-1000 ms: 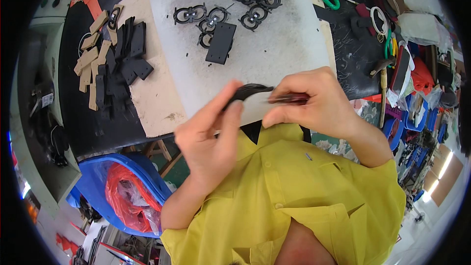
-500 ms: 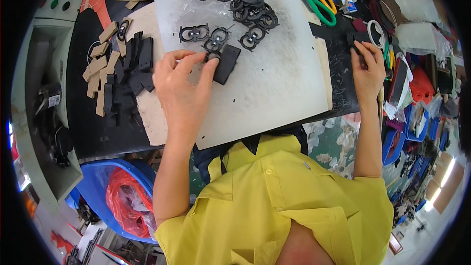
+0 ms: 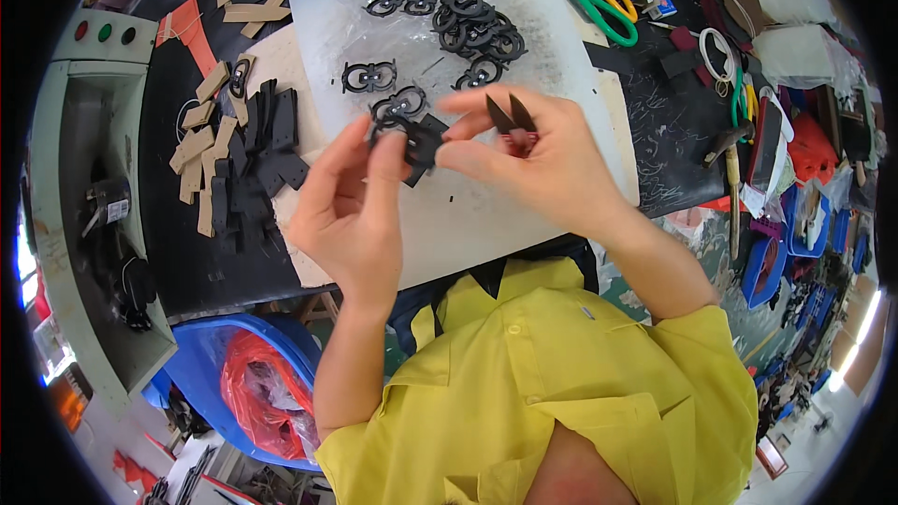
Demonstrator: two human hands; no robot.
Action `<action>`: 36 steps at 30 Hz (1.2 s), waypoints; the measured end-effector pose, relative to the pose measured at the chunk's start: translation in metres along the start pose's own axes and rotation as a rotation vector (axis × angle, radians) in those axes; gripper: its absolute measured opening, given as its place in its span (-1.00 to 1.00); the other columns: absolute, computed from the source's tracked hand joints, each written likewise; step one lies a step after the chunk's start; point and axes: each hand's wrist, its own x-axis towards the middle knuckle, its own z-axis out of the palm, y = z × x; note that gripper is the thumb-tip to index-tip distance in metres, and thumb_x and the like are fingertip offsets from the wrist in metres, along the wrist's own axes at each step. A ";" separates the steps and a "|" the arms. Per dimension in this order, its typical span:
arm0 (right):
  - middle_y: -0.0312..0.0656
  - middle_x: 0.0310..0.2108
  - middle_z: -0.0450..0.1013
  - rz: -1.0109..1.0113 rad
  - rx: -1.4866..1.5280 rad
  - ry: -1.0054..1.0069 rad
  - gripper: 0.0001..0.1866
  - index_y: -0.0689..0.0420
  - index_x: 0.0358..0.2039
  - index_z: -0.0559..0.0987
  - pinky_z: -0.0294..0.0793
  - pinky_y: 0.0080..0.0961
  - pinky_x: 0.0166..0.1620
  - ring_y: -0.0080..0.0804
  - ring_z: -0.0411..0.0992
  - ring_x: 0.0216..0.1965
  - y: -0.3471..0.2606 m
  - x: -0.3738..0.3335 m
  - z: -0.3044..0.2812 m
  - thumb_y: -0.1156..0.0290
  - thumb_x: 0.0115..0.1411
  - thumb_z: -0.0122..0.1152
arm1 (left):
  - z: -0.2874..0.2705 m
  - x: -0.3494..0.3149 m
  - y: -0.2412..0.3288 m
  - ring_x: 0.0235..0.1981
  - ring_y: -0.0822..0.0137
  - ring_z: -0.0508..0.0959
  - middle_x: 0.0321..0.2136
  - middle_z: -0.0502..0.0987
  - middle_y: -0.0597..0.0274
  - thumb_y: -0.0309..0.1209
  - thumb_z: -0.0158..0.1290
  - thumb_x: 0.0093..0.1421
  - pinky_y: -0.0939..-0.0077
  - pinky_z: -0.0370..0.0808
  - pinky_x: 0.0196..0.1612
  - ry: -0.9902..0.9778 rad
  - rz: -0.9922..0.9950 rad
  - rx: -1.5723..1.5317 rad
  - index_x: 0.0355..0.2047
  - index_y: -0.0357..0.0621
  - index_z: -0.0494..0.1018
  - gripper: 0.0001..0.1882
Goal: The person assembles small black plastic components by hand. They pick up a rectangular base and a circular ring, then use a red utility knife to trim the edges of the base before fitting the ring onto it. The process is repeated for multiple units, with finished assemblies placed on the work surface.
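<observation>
My left hand (image 3: 351,206) pinches a black ring-shaped part with a flat black strap piece (image 3: 427,142), just above the white board (image 3: 524,215). From the other side my right hand (image 3: 552,164) comes up close to the strap piece. Tucked in its palm is a pair of thread snips (image 3: 511,122), two dark pointed blades sticking out past the fingers. Whether its thumb and forefinger touch the strap piece is blurred. Beyond the hands, double-ring black buckles (image 3: 369,77) lie singly, with a heap of black rings (image 3: 475,23) to their right.
Left of the board are black strap pieces (image 3: 273,117) and tan strips (image 3: 192,150). Green-and-yellow-handled scissors (image 3: 603,9) lie at the far right, a hammer (image 3: 732,164) at the right edge. A grey metal cabinet (image 3: 89,196) and blue tub (image 3: 201,346) stand at left.
My right hand has come from the table's right side to the middle, now with the snips in it. My left hand has shifted slightly nearer, raising the black ring part and strap piece.
</observation>
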 end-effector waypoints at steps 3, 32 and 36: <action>-0.37 -0.62 0.46 0.158 0.190 -0.067 -0.85 0.20 -0.38 0.60 0.21 -0.77 -0.56 -0.78 0.25 -0.63 0.000 0.001 0.009 0.45 0.01 0.29 | -0.003 -0.009 0.006 -0.47 0.45 0.57 -0.48 0.53 0.16 -0.65 0.11 0.06 0.68 0.52 -0.41 -0.055 -0.094 -0.079 -0.20 -0.40 0.46 -0.75; -0.20 -0.42 0.49 -0.350 -0.307 -0.113 -0.78 0.23 -0.37 0.55 0.39 -0.67 -0.55 -0.56 0.38 -0.62 0.007 -0.022 -0.005 0.54 -0.08 0.34 | -0.019 -0.029 0.005 -0.39 0.50 0.50 -0.42 0.47 0.23 -0.67 0.06 0.08 0.67 0.48 -0.34 -0.363 -0.529 -0.414 -0.24 -0.35 0.43 -0.79; -0.20 -0.48 0.48 0.052 -0.064 -0.142 -0.80 0.25 -0.41 0.54 0.28 -0.71 -0.60 -0.62 0.30 -0.67 0.008 -0.033 0.000 0.49 -0.06 0.36 | -0.013 -0.034 0.010 -0.42 0.48 0.53 -0.43 0.49 0.15 -0.66 0.10 0.06 0.65 0.56 -0.36 -0.157 -0.440 -0.349 -0.35 -0.39 0.39 -0.85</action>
